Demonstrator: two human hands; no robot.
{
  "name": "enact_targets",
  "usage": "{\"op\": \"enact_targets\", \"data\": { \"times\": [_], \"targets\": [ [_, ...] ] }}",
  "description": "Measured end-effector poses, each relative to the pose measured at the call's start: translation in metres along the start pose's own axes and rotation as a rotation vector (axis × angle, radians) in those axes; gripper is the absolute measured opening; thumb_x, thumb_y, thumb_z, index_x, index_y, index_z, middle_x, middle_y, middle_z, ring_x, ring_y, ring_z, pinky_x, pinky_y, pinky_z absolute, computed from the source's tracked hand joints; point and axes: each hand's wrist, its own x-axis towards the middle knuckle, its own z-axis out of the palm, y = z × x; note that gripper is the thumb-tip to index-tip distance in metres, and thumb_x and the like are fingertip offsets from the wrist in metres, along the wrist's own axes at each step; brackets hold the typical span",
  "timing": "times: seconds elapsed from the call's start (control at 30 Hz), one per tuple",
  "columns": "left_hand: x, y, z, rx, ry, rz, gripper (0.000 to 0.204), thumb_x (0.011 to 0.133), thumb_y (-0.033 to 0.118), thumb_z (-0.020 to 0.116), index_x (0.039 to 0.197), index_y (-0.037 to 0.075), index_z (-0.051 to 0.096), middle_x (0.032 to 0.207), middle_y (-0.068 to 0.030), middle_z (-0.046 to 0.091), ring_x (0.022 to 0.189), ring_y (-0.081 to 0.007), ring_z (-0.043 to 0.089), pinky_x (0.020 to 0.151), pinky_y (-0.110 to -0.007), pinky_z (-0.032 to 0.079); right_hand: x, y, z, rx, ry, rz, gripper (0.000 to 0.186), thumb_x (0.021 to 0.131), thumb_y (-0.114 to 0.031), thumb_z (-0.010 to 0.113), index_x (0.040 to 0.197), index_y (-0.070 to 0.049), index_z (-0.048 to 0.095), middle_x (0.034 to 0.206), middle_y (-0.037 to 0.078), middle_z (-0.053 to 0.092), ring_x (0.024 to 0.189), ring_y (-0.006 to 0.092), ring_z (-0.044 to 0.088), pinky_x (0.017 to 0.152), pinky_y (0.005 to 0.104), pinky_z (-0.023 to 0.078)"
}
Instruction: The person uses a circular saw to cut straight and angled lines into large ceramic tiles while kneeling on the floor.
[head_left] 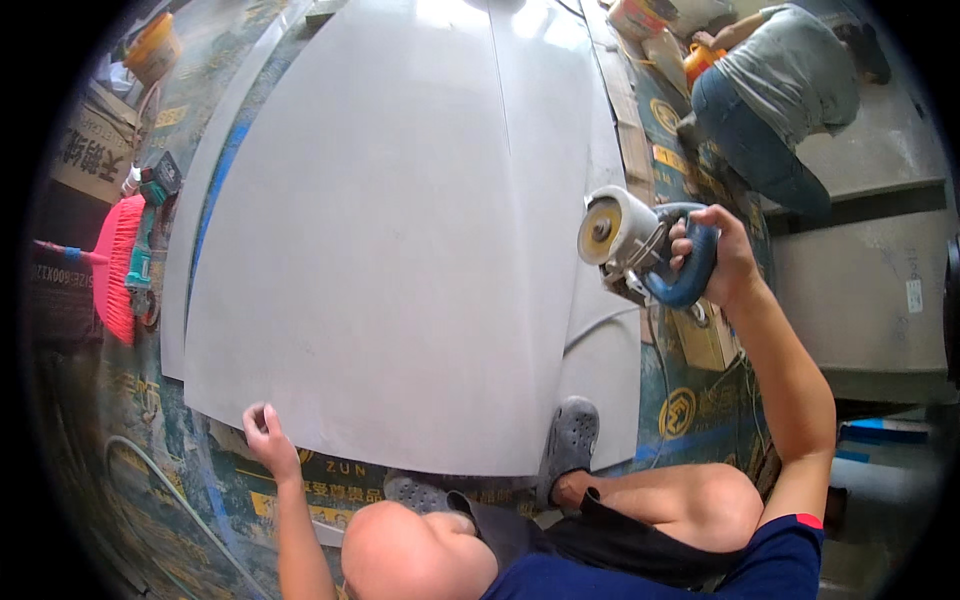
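Note:
My right hand (pixel 728 258) grips the dark blue loop handle of a handheld tile cutter (pixel 625 235). Its pale round housing and yellowish disc face left, held over the right part of a large grey slab (pixel 390 230). The slab fills the middle of the view, with a thin line running lengthwise on its right side. At the slab's near left corner is my left hand (pixel 268 437), its fingers loosely curled with a gap between finger and thumb. Nothing shows in it. Whether it touches the slab's edge I cannot tell.
A pink broom (pixel 120 270) and a teal power tool (pixel 141 255) lie at left, below an orange bucket (pixel 153 50). Far right, a co-worker (pixel 780 90) bends over near another orange container (pixel 702 62). A cardboard box (pixel 706 335) stands beside cables. A pale hose (pixel 180 495) crosses the printed floor covering.

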Motion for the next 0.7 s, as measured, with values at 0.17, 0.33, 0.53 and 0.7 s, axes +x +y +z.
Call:
{"op": "enact_targets", "data": {
  "times": [0.17,0.33,0.53,0.7],
  "targets": [
    [-0.046,-0.051,0.0,0.027,0.212,-0.256,0.032,0.094,0.031,0.065,0.099,0.005,0.048,0.081,-0.0009,0.046,0.071,-0.0125,0.046,0.066,-0.029,0.044,0.03,-0.001,0.0,0.064,-0.027,0.074,0.017,0.081,-0.02,0.06,0.09,-0.008,0.054,0.08,0.002,0.059,0.063,0.0131,0.057,0.064,0.0302,0.048],
    [-0.101,-0.051,0.029,-0.439,-0.105,-0.737,0.04,0.095,0.042,0.063,0.109,0.007,0.049,0.1,-0.0064,0.06,0.077,-0.0141,0.059,0.061,-0.029,0.048,0.047,0.001,-0.015,0.103,-0.103,0.014,0.015,0.079,-0.016,0.062,0.089,-0.008,0.055,0.079,0.002,0.058,0.064,0.0125,0.057,0.064,0.0305,0.047],
    [-0.118,-0.004,0.055,-0.605,-0.124,-0.823,0.052,0.098,0.043,0.057,0.136,0.009,0.046,0.124,-0.0076,0.061,0.106,-0.0258,0.063,0.08,-0.044,0.054,0.104,0.022,-0.021,0.098,-0.181,-0.072,0.013,0.078,-0.006,0.058,0.091,-0.006,0.055,0.075,0.001,0.057,0.064,0.0125,0.056,0.062,0.0293,0.047],
    [-0.129,-0.015,0.067,-0.708,-0.134,-0.828,0.069,0.096,0.04,0.064,0.145,0.004,0.031,0.138,-0.0143,0.049,0.119,-0.0309,0.056,0.094,-0.051,0.05,0.16,0.033,-0.01,-0.035,-0.179,-0.266,0.005,0.075,-0.003,0.056,0.078,-0.007,0.054,0.071,0.003,0.055,0.06,0.0143,0.053,0.058,0.0303,0.046]
  ]
}}
